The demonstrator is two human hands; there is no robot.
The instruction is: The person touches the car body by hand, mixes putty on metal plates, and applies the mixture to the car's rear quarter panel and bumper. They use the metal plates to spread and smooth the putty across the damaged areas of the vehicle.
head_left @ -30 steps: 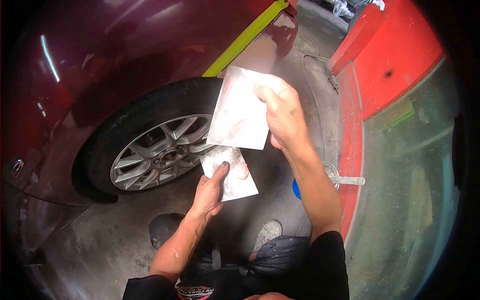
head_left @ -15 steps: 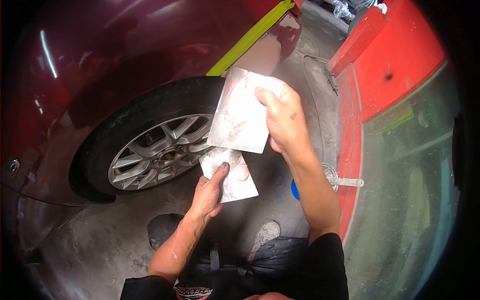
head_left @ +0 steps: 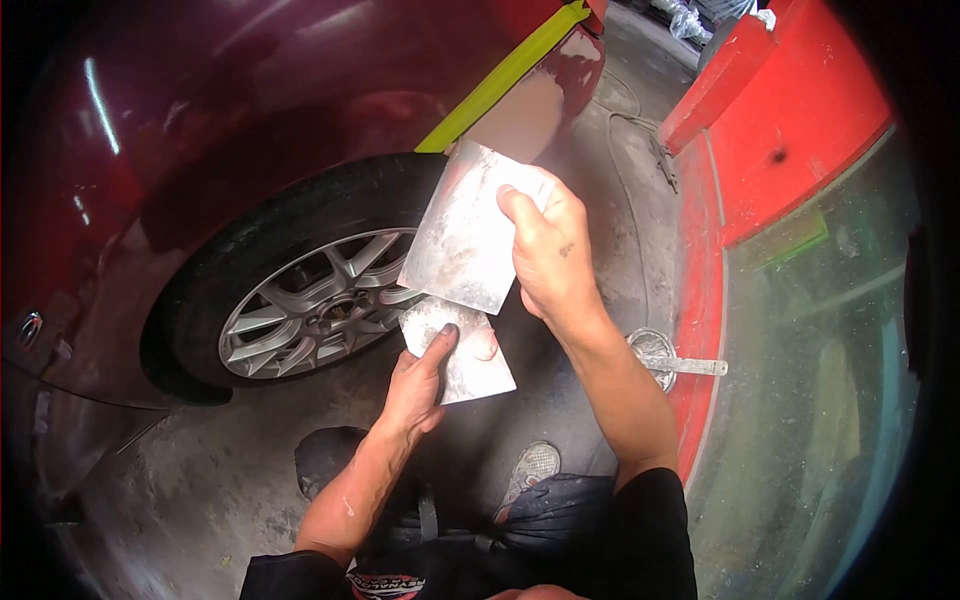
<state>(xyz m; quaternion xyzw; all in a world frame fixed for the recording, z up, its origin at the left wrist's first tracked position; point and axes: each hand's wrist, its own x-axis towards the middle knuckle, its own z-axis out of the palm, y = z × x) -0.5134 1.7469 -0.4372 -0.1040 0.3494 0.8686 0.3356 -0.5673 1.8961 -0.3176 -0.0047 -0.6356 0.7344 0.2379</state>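
My right hand [head_left: 553, 245] grips a larger flat metal filler spreader [head_left: 455, 235], thumb on its smeared face. Just below, my left hand [head_left: 412, 392] holds a smaller metal filler spreader [head_left: 470, 375], with the thumb pressed on top. A pinkish dab of paste [head_left: 484, 345] lies on the smaller spreader. The larger spreader's lower edge overlaps the top of the smaller one in this view. Behind them is a dark red car fender [head_left: 250, 90], with a pale filled patch [head_left: 520, 115] beside a strip of yellow-green tape [head_left: 500, 80].
The car's wheel [head_left: 335, 310] stands to the left of my hands. On the right, a round can [head_left: 640, 345] with a flat metal stick [head_left: 695, 367] across it sits by a red panel [head_left: 800, 120] with glass [head_left: 800, 380]. A hose [head_left: 625, 170] runs along the floor.
My right hand has moved left and slightly down with the larger spreader, shifting it over the smaller one. My left hand has stayed nearly still. A blue object beside my right forearm is now hidden.
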